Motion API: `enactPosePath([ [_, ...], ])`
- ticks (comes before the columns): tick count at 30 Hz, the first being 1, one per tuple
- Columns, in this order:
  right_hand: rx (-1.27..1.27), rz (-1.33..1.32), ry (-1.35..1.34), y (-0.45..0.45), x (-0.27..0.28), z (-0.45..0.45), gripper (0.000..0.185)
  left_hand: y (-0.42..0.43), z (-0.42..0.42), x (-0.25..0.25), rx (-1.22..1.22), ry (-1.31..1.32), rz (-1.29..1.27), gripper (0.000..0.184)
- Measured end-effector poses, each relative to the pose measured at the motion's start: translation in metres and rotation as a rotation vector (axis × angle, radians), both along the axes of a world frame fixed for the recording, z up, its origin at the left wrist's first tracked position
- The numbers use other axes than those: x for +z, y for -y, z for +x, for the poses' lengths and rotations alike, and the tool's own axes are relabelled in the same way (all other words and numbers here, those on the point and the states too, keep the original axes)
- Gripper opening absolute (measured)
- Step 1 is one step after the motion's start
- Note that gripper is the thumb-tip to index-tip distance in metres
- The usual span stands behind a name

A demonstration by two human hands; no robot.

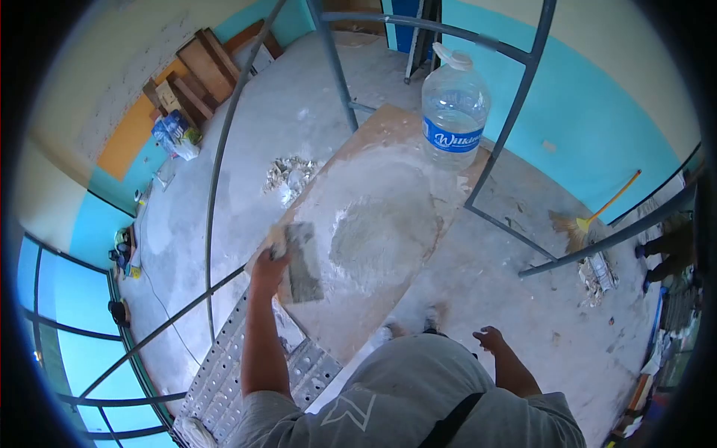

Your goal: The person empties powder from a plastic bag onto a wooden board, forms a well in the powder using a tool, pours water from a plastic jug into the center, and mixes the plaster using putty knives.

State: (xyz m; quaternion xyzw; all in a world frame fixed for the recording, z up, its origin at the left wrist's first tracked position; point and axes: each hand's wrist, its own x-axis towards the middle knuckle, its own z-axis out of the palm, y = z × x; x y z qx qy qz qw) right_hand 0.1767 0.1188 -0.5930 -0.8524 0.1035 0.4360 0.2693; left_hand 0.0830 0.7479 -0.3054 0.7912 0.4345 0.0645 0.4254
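My left hand (270, 270) is closed around the handle of a plastering trowel (305, 275), whose flat grey blade lies over the left edge of a plaster-smeared board (351, 313). To the right of the blade, a round patch of wet grey plaster (373, 237) spreads over the board. A large clear water jug (452, 104) with a blue label stands at the board's far end, partly filled. My right hand (490, 340) hangs away from the board at my right side. Its fingers are loosely bent and apart, with nothing visible in them.
Grey scaffold tubes (515, 104) frame the board. A perforated metal plank (306, 366) lies beneath its near end. On the floor below are debris (290, 176), a broom (571, 228), and wooden boards (205, 71) against the wall. Another person's legs (665, 250) show at right.
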Motion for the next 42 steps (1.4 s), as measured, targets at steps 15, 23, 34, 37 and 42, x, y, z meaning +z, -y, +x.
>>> enactPosePath([
  [15, 0.195, 0.013, 0.223, 0.060, -0.079, -0.001, 0.068, 0.051, 0.060, -0.015, -0.042, 0.106, 0.020, 0.042],
  [23, 0.120, -0.131, 0.083, 0.055, -0.047, -0.023, 0.073, 0.036, 0.143, 0.014, -0.450, 0.045, 0.598, 0.048],
  [34, 0.038, -0.163, 0.177, 0.069, -0.039, -0.078, 0.063, 0.076, 0.139, -0.006, -0.715, -0.116, 0.783, 0.038],
  [37, 0.118, -0.189, 0.197, 0.066, -0.038, -0.081, 0.061, 0.097, 0.103, 0.043, -0.604, -0.086, 0.700, 0.039],
  [42, 0.327, -0.138, 0.158, 0.059, -0.041, -0.061, 0.061, 0.115, 0.054, 0.040, -0.725, 0.174, 0.592, 0.037],
])
